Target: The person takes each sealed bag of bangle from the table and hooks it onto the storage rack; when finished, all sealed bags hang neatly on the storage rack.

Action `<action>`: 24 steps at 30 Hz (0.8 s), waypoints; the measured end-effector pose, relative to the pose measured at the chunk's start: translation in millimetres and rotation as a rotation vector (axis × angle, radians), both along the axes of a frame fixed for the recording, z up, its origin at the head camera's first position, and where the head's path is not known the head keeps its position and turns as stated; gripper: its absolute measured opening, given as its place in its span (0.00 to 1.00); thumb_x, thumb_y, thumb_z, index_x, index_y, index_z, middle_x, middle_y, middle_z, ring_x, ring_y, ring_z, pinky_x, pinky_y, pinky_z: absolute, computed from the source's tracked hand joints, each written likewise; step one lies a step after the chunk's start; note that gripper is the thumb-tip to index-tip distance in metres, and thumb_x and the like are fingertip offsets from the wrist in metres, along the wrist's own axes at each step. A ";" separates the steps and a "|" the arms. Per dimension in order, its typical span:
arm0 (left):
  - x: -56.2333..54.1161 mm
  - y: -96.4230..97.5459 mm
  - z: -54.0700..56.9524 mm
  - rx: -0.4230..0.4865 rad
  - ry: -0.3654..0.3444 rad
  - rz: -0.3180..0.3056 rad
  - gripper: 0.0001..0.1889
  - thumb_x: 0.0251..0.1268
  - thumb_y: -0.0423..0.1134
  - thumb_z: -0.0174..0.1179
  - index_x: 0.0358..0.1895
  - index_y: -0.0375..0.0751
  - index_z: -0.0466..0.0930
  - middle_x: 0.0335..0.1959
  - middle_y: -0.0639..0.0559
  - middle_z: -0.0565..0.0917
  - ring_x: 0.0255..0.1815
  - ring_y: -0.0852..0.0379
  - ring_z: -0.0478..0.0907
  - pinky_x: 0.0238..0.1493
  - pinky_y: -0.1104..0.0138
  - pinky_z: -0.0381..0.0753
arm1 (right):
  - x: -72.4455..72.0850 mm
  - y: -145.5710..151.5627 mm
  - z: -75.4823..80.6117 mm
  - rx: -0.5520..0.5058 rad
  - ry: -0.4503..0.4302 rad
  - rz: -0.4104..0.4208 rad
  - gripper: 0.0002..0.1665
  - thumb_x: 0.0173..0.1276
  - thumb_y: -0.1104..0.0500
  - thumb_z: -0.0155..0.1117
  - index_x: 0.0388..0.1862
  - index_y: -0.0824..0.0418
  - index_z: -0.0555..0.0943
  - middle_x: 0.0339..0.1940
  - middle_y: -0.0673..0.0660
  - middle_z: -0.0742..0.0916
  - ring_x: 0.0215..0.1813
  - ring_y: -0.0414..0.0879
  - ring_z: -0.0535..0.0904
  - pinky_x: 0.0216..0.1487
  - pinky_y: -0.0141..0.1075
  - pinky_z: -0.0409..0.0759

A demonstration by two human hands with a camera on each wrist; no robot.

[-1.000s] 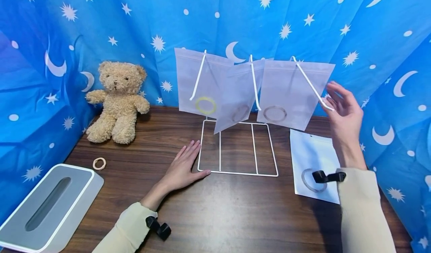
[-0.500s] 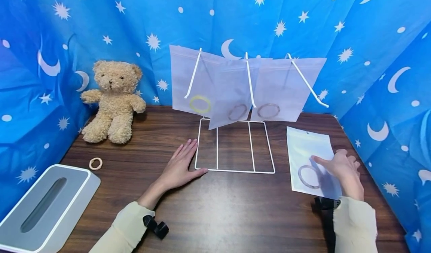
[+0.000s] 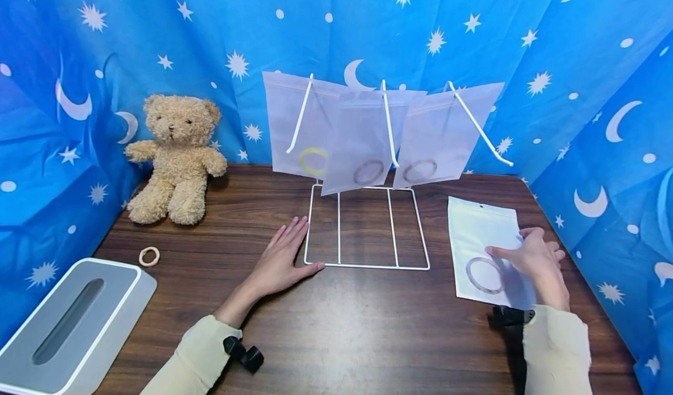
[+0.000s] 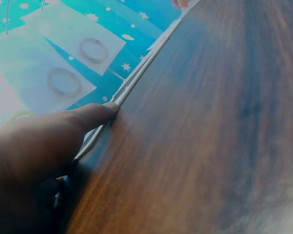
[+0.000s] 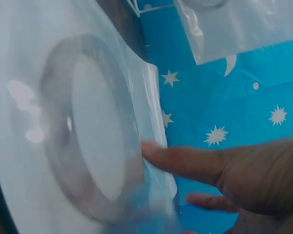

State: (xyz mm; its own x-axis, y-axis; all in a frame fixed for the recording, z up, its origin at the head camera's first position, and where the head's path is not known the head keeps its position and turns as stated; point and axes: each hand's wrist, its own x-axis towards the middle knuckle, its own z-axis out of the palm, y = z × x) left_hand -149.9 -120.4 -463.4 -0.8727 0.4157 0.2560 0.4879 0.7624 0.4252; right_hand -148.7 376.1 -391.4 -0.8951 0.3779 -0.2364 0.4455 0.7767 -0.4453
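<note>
My left hand (image 3: 278, 260) lies flat on the table at the left side of a white wire display rack (image 3: 368, 266). In the left wrist view its thumb rests on the rack's front wire. At the right, my right hand (image 3: 533, 260) is over a white zip bag (image 3: 462, 231) lying on the table, with a greyish ring (image 3: 468, 272) showing through it. The right thumb (image 5: 168, 158) touches the bag's face, while the fingers are spread beside its right edge. Three similar bags hang on the rack's hooks, including a left bag (image 3: 286, 120) with a yellow ring.
A teddy bear (image 3: 179, 149) sits at the back left. In front of it are a small wooden ring (image 3: 149, 256) and a grey-topped tissue box (image 3: 110, 301). A blue star-patterned curtain (image 3: 294, 38) encloses the back and sides of the table.
My right hand has left the right hook and come down to the bag on the table. The hanging bags have swung, and the lying bag has shifted slightly. The left hand stays put.
</note>
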 end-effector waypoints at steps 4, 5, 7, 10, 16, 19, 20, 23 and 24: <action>0.4 0.2 -0.5 0.003 -0.002 0.001 0.51 0.62 0.67 0.58 0.76 0.34 0.53 0.77 0.42 0.55 0.77 0.46 0.48 0.74 0.52 0.45 | 1.8 10.1 -0.4 -0.079 0.084 0.033 0.43 0.65 0.55 0.69 0.70 0.71 0.60 0.63 0.81 0.63 0.60 0.77 0.57 0.57 0.71 0.62; 0.4 0.2 -0.7 0.002 -0.004 0.001 0.51 0.62 0.67 0.58 0.76 0.34 0.53 0.77 0.42 0.55 0.77 0.46 0.48 0.74 0.52 0.46 | 3.0 13.4 0.1 -0.106 0.104 0.062 0.38 0.66 0.57 0.68 0.69 0.69 0.63 0.64 0.80 0.65 0.60 0.76 0.60 0.56 0.71 0.64; 0.9 0.3 -0.3 0.006 -0.004 0.001 0.51 0.62 0.67 0.59 0.76 0.34 0.53 0.77 0.42 0.55 0.77 0.46 0.48 0.74 0.52 0.45 | 5.2 19.6 2.0 -0.158 0.123 0.125 0.33 0.69 0.57 0.66 0.69 0.65 0.69 0.65 0.78 0.67 0.60 0.75 0.62 0.54 0.69 0.67; 1.4 0.3 0.3 0.007 -0.004 0.002 0.51 0.61 0.66 0.59 0.76 0.34 0.53 0.77 0.43 0.55 0.78 0.47 0.48 0.74 0.53 0.45 | 8.9 25.3 6.7 -0.213 0.140 0.211 0.33 0.70 0.53 0.64 0.70 0.65 0.70 0.67 0.78 0.66 0.61 0.74 0.62 0.52 0.65 0.68; 0.7 0.1 0.2 -0.005 -0.012 0.012 0.51 0.62 0.67 0.58 0.76 0.34 0.53 0.77 0.43 0.55 0.78 0.46 0.48 0.74 0.52 0.45 | 12.7 28.2 17.1 -0.187 0.126 0.274 0.38 0.70 0.48 0.64 0.73 0.64 0.67 0.60 0.74 0.71 0.51 0.64 0.65 0.42 0.49 0.72; 0.9 0.4 1.1 -0.004 -0.017 0.012 0.51 0.61 0.67 0.58 0.77 0.34 0.53 0.77 0.43 0.54 0.78 0.47 0.47 0.74 0.53 0.45 | 16.8 28.7 26.7 -0.161 0.148 0.283 0.40 0.69 0.43 0.63 0.73 0.62 0.67 0.52 0.70 0.74 0.46 0.58 0.64 0.35 0.41 0.68; 0.8 0.7 1.4 -0.004 -0.018 0.010 0.51 0.61 0.67 0.58 0.77 0.34 0.53 0.77 0.43 0.54 0.78 0.47 0.47 0.74 0.53 0.45 | 18.6 28.4 31.0 -0.153 0.173 0.277 0.40 0.68 0.42 0.63 0.72 0.62 0.68 0.50 0.68 0.75 0.44 0.56 0.64 0.33 0.40 0.67; 0.4 1.0 2.1 -0.005 -0.019 0.010 0.51 0.62 0.67 0.58 0.77 0.34 0.53 0.77 0.42 0.55 0.78 0.47 0.47 0.74 0.52 0.45 | 24.8 25.9 45.0 -0.138 0.287 0.238 0.38 0.67 0.42 0.66 0.70 0.59 0.72 0.39 0.63 0.77 0.38 0.53 0.63 0.26 0.39 0.61; 0.4 1.1 2.3 -0.006 -0.021 0.010 0.51 0.62 0.67 0.58 0.77 0.34 0.53 0.77 0.42 0.55 0.78 0.47 0.47 0.74 0.52 0.45 | 26.5 24.1 49.5 -0.137 0.342 0.222 0.36 0.66 0.43 0.67 0.68 0.58 0.74 0.34 0.61 0.77 0.35 0.52 0.63 0.24 0.39 0.60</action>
State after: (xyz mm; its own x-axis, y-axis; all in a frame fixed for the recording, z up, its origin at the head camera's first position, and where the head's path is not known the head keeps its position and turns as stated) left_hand -149.5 -119.3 -461.1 -0.8819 0.4083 0.2355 0.4714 0.7697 0.4305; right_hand -122.1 400.1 -341.9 -0.9868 0.1530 0.0534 0.0831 0.7607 -0.6438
